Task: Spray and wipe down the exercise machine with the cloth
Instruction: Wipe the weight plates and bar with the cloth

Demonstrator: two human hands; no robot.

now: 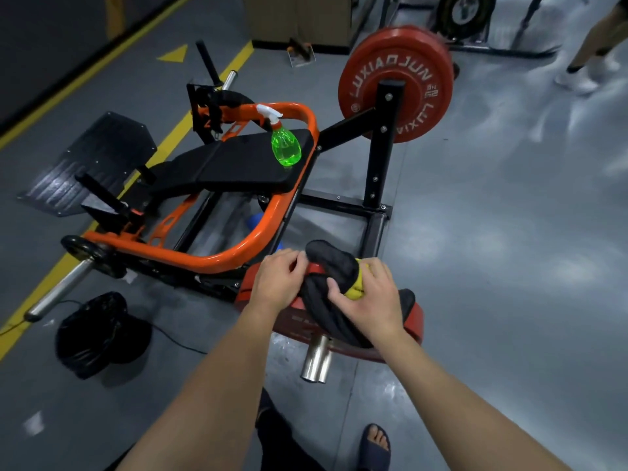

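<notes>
The exercise machine has an orange tube frame (272, 212) and a black padded bench (238, 164). A green spray bottle (286, 147) with a white trigger stands upright on the bench's near end. A dark cloth with a yellow side (331, 266) is draped over the near red weight plate (413, 319). My right hand (368, 297) grips the cloth with curled fingers on top of that plate. My left hand (280, 278) rests on the plate's left rim, its fingertips touching the cloth's edge.
A second red plate (418, 79) hangs on the black upright at the back. A black bag (98, 334) and a cable lie on the grey floor at left, beside yellow floor lines. A chrome sleeve (316, 362) sticks out under the near plate. Another person's legs stand top right.
</notes>
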